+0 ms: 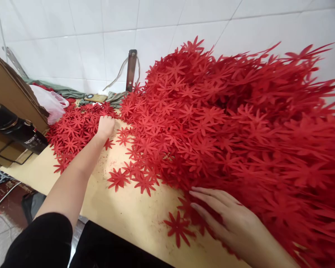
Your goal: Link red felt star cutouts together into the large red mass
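- Red pieces shaped like many-pointed stars lie nearest us, in a big heap covering the right end of the tabletop.
- One loose star lies near the tabletop's front edge, just left of our right hand and on the front-edge side of its fingertips. That hand is clearly the nearer one; the star's points spread all round, so we see no long axis.
- Our right fingers are stretched out and a little apart, over the heap's front fringe.
- Our left hand is curled at the right side of a smaller pile, towards the tabletop's far left corner. Its fingertips are hidden, so we cannot tell whether they pinch anything.
- Between our hands, another star lies well apart from both.
- Past the left end stand a black flask and a cardboard box; white tiles rise behind the far edge.
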`<state>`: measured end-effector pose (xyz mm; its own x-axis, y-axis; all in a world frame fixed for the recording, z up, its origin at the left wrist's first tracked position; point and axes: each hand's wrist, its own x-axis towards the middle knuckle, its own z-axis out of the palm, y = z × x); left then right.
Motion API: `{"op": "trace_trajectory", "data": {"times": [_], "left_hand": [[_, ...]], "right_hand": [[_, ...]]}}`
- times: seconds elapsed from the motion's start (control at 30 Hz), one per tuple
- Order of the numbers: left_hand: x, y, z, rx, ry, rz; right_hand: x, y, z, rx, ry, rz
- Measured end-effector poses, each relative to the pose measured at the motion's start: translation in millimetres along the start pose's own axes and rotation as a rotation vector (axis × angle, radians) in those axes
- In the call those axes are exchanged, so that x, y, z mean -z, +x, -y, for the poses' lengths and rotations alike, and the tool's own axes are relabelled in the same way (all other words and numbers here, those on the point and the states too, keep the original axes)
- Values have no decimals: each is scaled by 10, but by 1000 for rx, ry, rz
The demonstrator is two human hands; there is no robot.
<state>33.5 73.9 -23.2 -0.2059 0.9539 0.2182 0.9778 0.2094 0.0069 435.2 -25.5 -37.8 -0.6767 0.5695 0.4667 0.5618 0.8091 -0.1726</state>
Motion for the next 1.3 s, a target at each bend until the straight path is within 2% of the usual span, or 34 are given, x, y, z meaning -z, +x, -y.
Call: {"op": "trace_trajectory", "data": {"times": [0.1,0.17,0.2,0.23,0.3,0.33,0.4,0.43,0.5,0.63,0.8,0.87,0.97,1.03,1.13,1.3], "left_hand": [[203,-1,35,44,-57,-92],[332,-24,-32,96,-190,-175],[382,-57,-112,114,-264,-200],[421,-110,-224,152,-538,-217],[463,-278,-532,122,-671,-170],[470,-387,-710,76,-742,-135],[474,-621,-1060,-145,-1071,-13],[479,-729,-1210,-253,-1161,5],[503,-896,-1425,-431,-1190,60],[568,-994,-1556,-368,-1126,50],[577,-908,-1627,-255,-1110,-257],[560,-849,-1678,-144,-1190,-300],[509,-757,-1745,1,-1398,-197],[466,-716,-1783,44,-1530,-58],[425,-701,-1831,59,-1686,138],[506,-745,-1895,274,-1862,247]], "right_hand": [[73,94,57,-25,71,-42],[90,202,128,-84,144,-81],[80,276,169,-147,203,-103],[56,365,210,-228,290,-133],[-25,577,283,-441,572,-205],[-72,693,312,-535,771,-248],[-156,912,356,-716,1179,-273],[-184,1003,375,-797,1325,-253],[-207,1131,414,-889,1475,-192],[-176,1225,487,-893,1492,-184],[-206,1316,439,-982,1408,-250],[-238,1354,400,-941,1385,-264],[-265,1399,381,-808,1351,-246],[-270,1430,396,-744,1324,-294],[-274,1479,426,-726,1280,-393],[-289,1518,399,-715,1128,-511]]}}
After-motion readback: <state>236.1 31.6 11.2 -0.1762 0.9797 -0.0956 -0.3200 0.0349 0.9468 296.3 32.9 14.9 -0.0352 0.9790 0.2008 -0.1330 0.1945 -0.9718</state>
